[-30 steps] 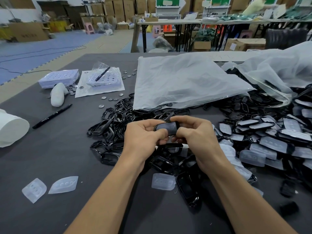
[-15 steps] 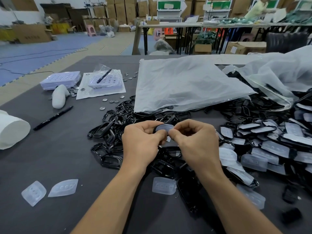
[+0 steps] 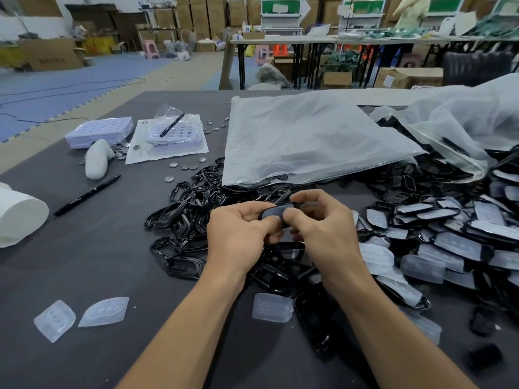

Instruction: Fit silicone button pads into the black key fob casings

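Both hands hold one black key fob casing with a translucent silicone pad in it, above the middle of the table. My left hand grips its left end, thumb on top. My right hand pinches its right end, thumb pressing on the pad. Beneath and to the left lies a heap of empty black casings. A pile of casings fitted with pads fills the right side. Loose silicone pads lie near the front: one between my forearms, two more at the left.
A large white plastic bag lies behind the heap, another crumpled bag at the right. At the left are a black pen, a white roll, coin cells and purple trays. A person stands at far tables.
The casing stays pinched between both hands. My thumbs have shifted along the pad, and the right thumb now presses nearer its middle.
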A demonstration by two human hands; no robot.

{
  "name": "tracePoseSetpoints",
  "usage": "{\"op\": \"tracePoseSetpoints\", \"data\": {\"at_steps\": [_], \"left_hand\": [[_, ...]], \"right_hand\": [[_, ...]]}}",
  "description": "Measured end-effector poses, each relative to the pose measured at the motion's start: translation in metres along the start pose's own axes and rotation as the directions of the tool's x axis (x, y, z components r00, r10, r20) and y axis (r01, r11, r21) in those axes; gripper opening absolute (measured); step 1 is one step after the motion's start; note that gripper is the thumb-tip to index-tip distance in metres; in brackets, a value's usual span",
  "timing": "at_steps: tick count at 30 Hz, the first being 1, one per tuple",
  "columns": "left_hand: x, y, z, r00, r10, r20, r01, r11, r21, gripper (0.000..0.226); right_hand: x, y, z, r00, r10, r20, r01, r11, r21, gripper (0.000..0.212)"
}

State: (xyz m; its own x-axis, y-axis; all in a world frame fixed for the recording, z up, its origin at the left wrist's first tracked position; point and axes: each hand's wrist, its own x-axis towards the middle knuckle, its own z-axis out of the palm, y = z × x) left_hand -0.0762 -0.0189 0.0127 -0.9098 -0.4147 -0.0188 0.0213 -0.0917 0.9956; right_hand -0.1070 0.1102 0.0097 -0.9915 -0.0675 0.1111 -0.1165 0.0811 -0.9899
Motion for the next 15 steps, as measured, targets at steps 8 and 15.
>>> {"op": "tracePoseSetpoints", "data": {"at_steps": [8,15], "left_hand": [[-0.0039,0.0010,0.0028,0.999,0.045,0.030,-0.046,0.998,0.045,0.026],[-0.0038,0.0024,0.0011,1.000,0.025,0.016,-0.025,1.000,-0.013,0.014]], "right_hand": [[0.0029,-0.0009,-0.0001,1.000,-0.028,-0.011,0.028,0.999,0.039,0.021],[0.0036,-0.0038,-0.0033,0.999,-0.017,0.037,0.013,0.995,0.098,0.024]]}}
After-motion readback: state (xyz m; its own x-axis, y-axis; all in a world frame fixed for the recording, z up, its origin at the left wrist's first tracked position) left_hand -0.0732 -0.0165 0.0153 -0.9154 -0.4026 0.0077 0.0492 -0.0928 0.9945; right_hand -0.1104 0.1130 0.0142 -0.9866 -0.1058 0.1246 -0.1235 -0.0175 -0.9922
